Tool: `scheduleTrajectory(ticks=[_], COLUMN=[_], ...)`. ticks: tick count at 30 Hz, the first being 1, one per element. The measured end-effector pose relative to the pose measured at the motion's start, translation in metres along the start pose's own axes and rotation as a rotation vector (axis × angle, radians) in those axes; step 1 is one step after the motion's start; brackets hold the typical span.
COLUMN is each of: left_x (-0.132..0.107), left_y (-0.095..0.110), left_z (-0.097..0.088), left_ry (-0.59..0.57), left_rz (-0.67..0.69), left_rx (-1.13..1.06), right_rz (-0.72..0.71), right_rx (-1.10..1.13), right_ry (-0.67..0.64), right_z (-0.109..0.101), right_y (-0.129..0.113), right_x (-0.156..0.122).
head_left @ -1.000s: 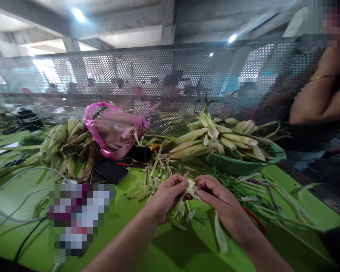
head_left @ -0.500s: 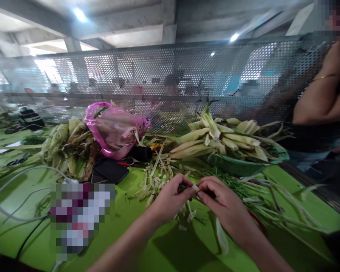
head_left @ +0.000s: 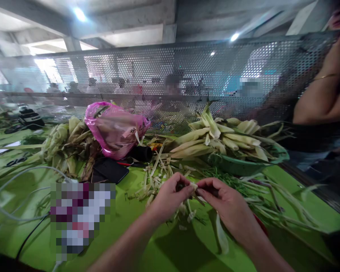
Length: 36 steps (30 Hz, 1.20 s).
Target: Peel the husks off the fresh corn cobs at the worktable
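Between my fingertips, over the middle of the green table point(head_left: 187, 241), is a small pale piece of corn husk point(head_left: 194, 186). My left hand point(head_left: 172, 194) pinches it from the left with thumb and forefinger. From the right, my right hand point(head_left: 219, 194) pinches the same piece, its fingers bent and the fingertips close to the left ones. Beneath and behind my hands lie many cut husk scraps point(head_left: 155, 177). One longer husk strip point(head_left: 222, 238) lies below my right wrist. Thin green strands point(head_left: 226, 179) lie behind my right hand.
A green basin point(head_left: 240, 166) heaped with corn husks point(head_left: 223, 138) stands at back right. Back left are a pink plastic bag point(head_left: 116, 130), another husk pile point(head_left: 68, 145) and a black phone point(head_left: 112, 170). Cables point(head_left: 31, 217) run at left. Another person's arm point(head_left: 323, 90) is at far right.
My right hand has shifted slightly, its fingers a little straighter, and the pale husk piece has turned between my fingertips. A hand at the far left edge has gone out of view.
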<state>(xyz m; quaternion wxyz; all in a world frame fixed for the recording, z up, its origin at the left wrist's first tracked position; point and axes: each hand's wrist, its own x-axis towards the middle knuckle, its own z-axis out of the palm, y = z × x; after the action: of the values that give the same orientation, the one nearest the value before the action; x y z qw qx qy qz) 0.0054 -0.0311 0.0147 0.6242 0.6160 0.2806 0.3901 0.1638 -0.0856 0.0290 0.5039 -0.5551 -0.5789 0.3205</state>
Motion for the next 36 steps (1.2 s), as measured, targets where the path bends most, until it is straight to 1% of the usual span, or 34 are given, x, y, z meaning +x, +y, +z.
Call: scheduleTrajectory(ticks=[4,7,9,11,15,20,22,25,27,32,36], left_x=[-0.0003,0.0,0.0008,0.0018,0.003,0.0023,0.0024,0.003,0.003,0.0013,0.0017], left_y=[0.0004,-0.0011,-0.003,-0.0048,-0.0061,-0.0073,-0.0079,-0.0068,-0.0044,0.0009,-0.0014], left_z=[0.001,0.0011,0.0006,-0.0002,-0.001,-0.0003,-0.0003,-0.0007,-0.001,-0.0011,-0.0015], left_ry=[-0.007,-0.025,-0.045,-0.067,-0.073,-0.075,-0.073,-0.052,-0.037,-0.042,-0.057], left_rz=[0.012,0.003,0.007,0.015,0.0,-0.022,-0.031,-0.049,-0.051,-0.058,-0.065], left_rx=[0.009,-0.003,-0.004,-0.012,-0.039,-0.001,-0.032,-0.15,-0.213,-0.242,-0.175], right_rz=[-0.044,-0.097,-0.122,-0.14,-0.167,-0.177,-0.18,-0.17,-0.15,-0.123,-0.205], right_rx=[0.021,-0.07,-0.133,-0.159,-0.174,-0.315,-0.288,-0.161,-0.145,-0.242,-0.338], right_ry=[0.084,0.131,0.14,0.128,0.112,0.13,0.127,0.131,0.133,0.079,0.042], right_z=[0.0003,0.0007,0.0016,0.0025,0.0026,0.0022,0.0024,0.0014,-0.0002,-0.0033,-0.0061], right_y=[0.0023,0.0031,0.0031,0.0031,0.0037,0.0031,0.0023,0.0004,-0.0016,-0.0054,-0.005], right_x=[0.001,0.0006,-0.0004,-0.0017,-0.0034,-0.0048,-0.005,-0.0045,-0.0038,-0.0016,-0.0004])
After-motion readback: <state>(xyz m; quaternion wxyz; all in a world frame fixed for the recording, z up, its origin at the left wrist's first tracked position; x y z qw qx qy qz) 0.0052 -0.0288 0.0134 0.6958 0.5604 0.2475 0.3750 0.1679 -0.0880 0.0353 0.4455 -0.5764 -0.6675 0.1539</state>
